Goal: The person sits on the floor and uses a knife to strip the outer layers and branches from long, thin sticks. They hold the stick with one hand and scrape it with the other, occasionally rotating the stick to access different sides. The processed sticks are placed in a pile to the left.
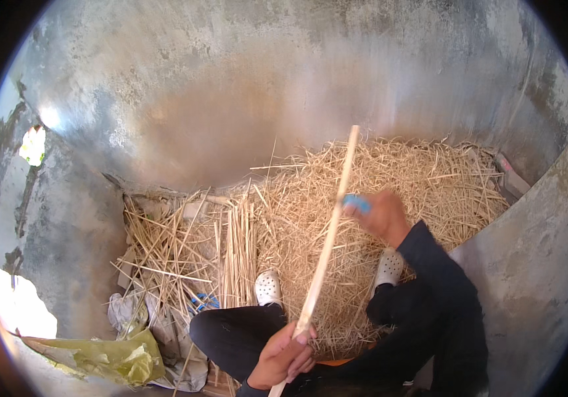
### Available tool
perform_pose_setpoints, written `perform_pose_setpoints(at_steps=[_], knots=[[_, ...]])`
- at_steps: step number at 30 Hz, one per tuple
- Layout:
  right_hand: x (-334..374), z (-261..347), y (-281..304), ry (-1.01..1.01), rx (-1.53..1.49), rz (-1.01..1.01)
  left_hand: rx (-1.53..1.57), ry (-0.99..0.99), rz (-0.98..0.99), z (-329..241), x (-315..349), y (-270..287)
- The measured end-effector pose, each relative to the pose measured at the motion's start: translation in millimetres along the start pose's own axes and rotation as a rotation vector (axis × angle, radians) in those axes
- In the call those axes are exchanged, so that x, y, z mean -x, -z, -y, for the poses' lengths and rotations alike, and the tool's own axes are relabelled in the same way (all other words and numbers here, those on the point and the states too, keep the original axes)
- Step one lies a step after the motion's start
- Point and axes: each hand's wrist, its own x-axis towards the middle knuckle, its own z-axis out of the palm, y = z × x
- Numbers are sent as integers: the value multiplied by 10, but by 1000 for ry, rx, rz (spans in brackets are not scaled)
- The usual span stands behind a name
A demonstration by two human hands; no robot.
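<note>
My left hand [283, 357] is closed around the lower part of a long, pale bamboo strip [329, 245], which slants up and away to the right. Farther up the strip, my right hand [387, 215] is closed on a small blue thing [357, 202] that meets the strip's right side. Motion blurs the blue thing, and its exact kind does not show. Beneath the strip spreads a thick heap of curly, straw-coloured shavings [443, 188].
Left of my legs lie a row of straight thin strips [238, 245] and a tangle of loose ones [165, 245]. A crumpled yellow-green plastic sheet [122, 360] lies lower left. My white clogs [268, 287] rest on the shavings. A concrete wall [244, 86] rises behind.
</note>
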Motion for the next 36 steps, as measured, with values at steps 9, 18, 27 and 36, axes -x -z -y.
perform_pose_setpoints(at_steps=[9,18,27,36], knots=[[8,258,76,478,48,-211,-2,-12,-14,4,82,26],[-149,-356,182,-29,56,-246,21,50,-21,130,253,-82],[-314,-1643,404,-621,207,-358,-135,93,52,515,572,34],[94,153,-1,143,-134,16,-212,-103,-215,14,279,193]])
